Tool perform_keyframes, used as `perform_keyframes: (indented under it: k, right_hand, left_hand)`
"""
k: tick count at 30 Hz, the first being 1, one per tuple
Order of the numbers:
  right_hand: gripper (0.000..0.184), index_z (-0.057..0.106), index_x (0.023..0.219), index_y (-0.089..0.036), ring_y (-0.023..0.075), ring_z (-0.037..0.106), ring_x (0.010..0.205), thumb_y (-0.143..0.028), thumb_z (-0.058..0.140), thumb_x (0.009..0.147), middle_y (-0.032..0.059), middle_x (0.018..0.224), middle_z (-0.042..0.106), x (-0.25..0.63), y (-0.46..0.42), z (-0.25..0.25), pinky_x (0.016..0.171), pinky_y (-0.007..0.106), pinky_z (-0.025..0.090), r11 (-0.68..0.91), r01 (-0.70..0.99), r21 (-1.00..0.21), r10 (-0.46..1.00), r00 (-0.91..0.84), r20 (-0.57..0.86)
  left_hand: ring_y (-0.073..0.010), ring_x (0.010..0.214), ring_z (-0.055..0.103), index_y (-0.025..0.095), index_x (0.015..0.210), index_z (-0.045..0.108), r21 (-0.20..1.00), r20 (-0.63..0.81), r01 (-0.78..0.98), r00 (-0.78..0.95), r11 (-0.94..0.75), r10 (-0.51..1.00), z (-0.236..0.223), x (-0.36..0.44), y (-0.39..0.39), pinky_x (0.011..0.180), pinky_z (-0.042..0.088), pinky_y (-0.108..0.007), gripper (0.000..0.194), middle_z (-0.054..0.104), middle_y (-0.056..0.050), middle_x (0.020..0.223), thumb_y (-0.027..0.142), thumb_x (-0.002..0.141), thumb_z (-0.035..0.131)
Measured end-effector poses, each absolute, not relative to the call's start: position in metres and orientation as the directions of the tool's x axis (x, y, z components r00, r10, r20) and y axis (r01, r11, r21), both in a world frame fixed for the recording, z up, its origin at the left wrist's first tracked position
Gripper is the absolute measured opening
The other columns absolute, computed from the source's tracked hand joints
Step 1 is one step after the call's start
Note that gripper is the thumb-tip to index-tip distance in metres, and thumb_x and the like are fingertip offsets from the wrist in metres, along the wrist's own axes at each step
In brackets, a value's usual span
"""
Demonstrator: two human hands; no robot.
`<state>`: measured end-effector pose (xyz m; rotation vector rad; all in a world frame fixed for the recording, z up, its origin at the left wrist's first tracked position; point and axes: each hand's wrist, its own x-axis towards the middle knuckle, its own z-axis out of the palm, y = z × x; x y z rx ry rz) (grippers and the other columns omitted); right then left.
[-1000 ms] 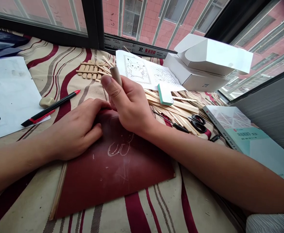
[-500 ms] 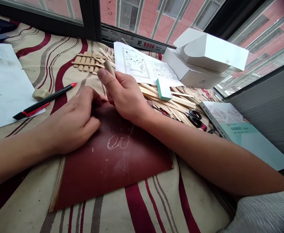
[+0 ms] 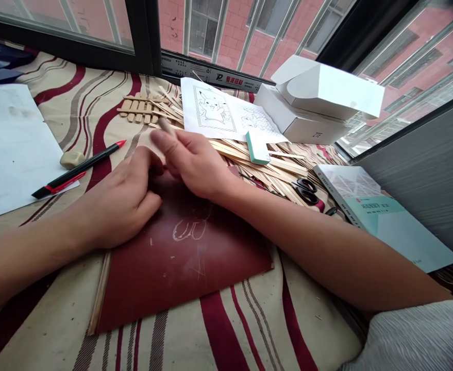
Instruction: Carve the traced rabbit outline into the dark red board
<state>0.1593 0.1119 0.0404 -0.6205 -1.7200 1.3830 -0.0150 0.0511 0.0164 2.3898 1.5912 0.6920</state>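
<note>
A dark red board (image 3: 187, 281) lies tilted on the striped cloth, with pale scratched lines (image 3: 189, 231) forming a rounded figure on its face. My right hand (image 3: 197, 164) is closed around a tool with a round, pale wooden handle (image 3: 167, 127), whose upper end sticks out past the thumb. The tool's lower end is hidden behind my fingers. My left hand (image 3: 120, 198) rests over the board's left side with curled fingers, its fingertips meeting those of my right hand near the far part of the board. Whatever those left fingers grip, if anything, is out of sight.
Left of the board are a black-and-red pen (image 3: 79, 170), an eraser lump (image 3: 72, 159) and a drawn sheet (image 3: 13, 149). Beyond it lie wooden sticks (image 3: 230, 149), a printed drawing (image 3: 214, 109), a green-and-white block (image 3: 257, 149), scissors (image 3: 306, 190), white boxes (image 3: 319, 98) and a book (image 3: 388, 216).
The view has shifted slightly. The wooden handle in my right hand has tipped a little to the left, while both hands stay close together over the board.
</note>
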Motion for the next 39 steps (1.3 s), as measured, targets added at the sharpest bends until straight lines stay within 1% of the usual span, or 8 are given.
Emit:
perform_keyframes:
  k: [3,8,12,19,23,28,35,39]
  right_hand:
    - [0.063,0.045,0.064,-0.023,0.0063,0.036,0.053,-0.068,0.071,0.101,-0.0058,0.057,0.042,0.164,0.113,0.039,0.047,0.022,0.03,0.189,-0.116,-0.975,0.903,-0.37,0.219]
    - [0.068,0.036,0.064,-0.026,0.0066,0.029,0.045,-0.075,0.07,0.097,-0.0087,0.051,0.034,0.173,0.119,0.041,0.041,0.024,0.025,0.143,-0.342,-0.929,0.947,-0.226,0.229]
    - [0.07,0.036,0.064,-0.026,0.0071,0.033,0.049,-0.077,0.071,0.096,-0.0074,0.052,0.035,0.172,0.12,0.04,0.043,0.024,0.029,0.177,-0.365,-0.914,0.923,-0.261,0.283]
    - [0.069,0.036,0.071,-0.025,0.0087,0.045,0.06,-0.083,0.066,0.095,-0.0034,0.064,0.042,0.169,0.114,0.04,0.049,0.021,0.036,0.253,-0.272,-0.928,0.906,-0.27,0.326]
    - [0.071,0.035,0.07,-0.025,0.0076,0.042,0.058,-0.085,0.062,0.096,-0.0032,0.065,0.041,0.168,0.11,0.041,0.048,0.02,0.034,0.254,-0.27,-0.929,0.899,-0.289,0.33]
    - [0.071,0.037,0.071,-0.024,0.0081,0.04,0.058,-0.087,0.059,0.097,-0.0025,0.066,0.041,0.168,0.107,0.041,0.048,0.021,0.031,0.275,-0.236,-0.932,0.893,-0.296,0.338]
    - [0.061,0.043,0.074,-0.023,0.0096,0.045,0.068,-0.073,0.055,0.107,-0.0017,0.073,0.042,0.172,0.098,0.046,0.061,0.022,0.038,0.429,-0.11,-0.896,0.829,-0.344,0.44]
    - [0.053,0.045,0.079,-0.022,0.0096,0.052,0.078,-0.063,0.049,0.113,-0.0025,0.078,0.046,0.17,0.098,0.046,0.074,0.022,0.046,0.531,-0.09,-0.843,0.721,-0.476,0.504]
  left_hand:
    - [-0.0287,0.111,0.067,0.025,0.119,0.048,0.436,0.321,0.788,0.316,-0.436,0.893,0.015,-0.016,0.052,0.106,0.059,-0.05,0.033,0.063,-0.007,0.118,0.036,0.088,0.041]
    - [-0.0274,0.115,0.065,0.026,0.118,0.047,0.445,0.311,0.787,0.313,-0.428,0.897,0.018,-0.016,0.052,0.108,0.056,-0.048,0.031,0.065,-0.008,0.124,0.036,0.089,0.043]
    - [-0.0269,0.111,0.065,0.026,0.119,0.049,0.44,0.295,0.799,0.302,-0.409,0.907,0.023,-0.013,0.049,0.106,0.057,-0.046,0.033,0.064,-0.007,0.12,0.037,0.089,0.043]
    - [-0.0286,0.118,0.068,0.027,0.124,0.05,0.442,0.266,0.82,0.268,-0.364,0.926,0.024,-0.012,0.045,0.107,0.057,-0.047,0.036,0.065,-0.006,0.124,0.038,0.091,0.041]
    - [-0.0325,0.122,0.069,0.026,0.127,0.05,0.462,0.268,0.797,0.294,-0.39,0.918,0.018,-0.019,0.051,0.106,0.057,-0.052,0.041,0.067,-0.009,0.13,0.039,0.088,0.045]
    - [-0.0315,0.116,0.07,0.028,0.123,0.049,0.472,0.268,0.791,0.292,-0.389,0.918,0.018,-0.018,0.051,0.105,0.057,-0.052,0.038,0.067,-0.008,0.128,0.04,0.088,0.046]
    - [-0.0274,0.106,0.066,0.027,0.119,0.048,0.443,0.294,0.799,0.299,-0.407,0.908,0.02,-0.015,0.049,0.104,0.057,-0.047,0.031,0.062,-0.005,0.114,0.037,0.09,0.043]
    - [-0.0311,0.12,0.066,0.023,0.131,0.05,0.437,0.246,0.808,0.315,-0.395,0.917,0.024,-0.014,0.05,0.111,0.057,-0.053,0.047,0.062,-0.009,0.126,0.039,0.088,0.041]
